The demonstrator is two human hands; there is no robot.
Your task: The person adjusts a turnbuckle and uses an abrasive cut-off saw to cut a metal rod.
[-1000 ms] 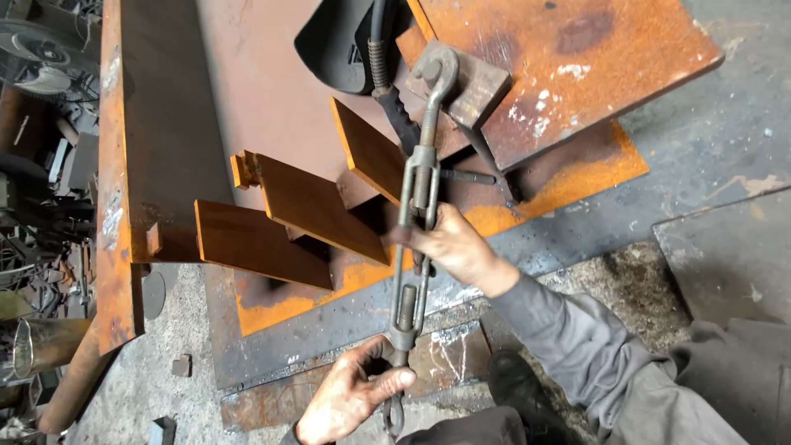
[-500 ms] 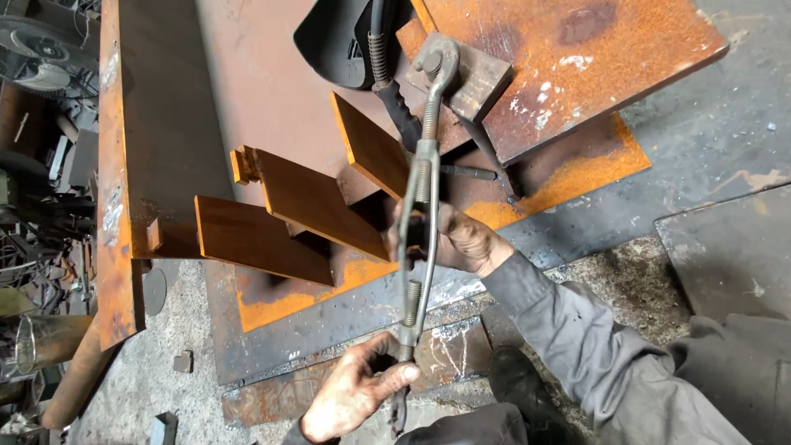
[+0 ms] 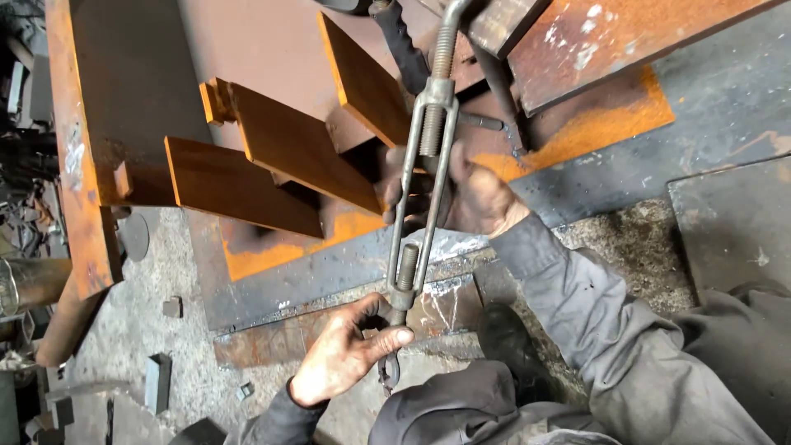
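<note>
Clearly turnbuckle [image 3: 420,181] is heavy, stiff steel, running from 12 to 6 o'clock over rusty plates [image 3: 280,156]. Your right hand [image 3: 474,198] wraps frame mid-body; left hand [image 3: 346,358] closes on lower eye end. Greasy thread looks slippery, so hold frame bars.

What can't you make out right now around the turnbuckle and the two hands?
- Head view: top hook of the turnbuckle is cut off by the upper frame edge.
- Its lower end fitting is covered by the left hand.
- The right hand has its fingers behind the turnbuckle frame, so the grip is unclear.
- Small blocks on the floor: too small to identify.
</note>
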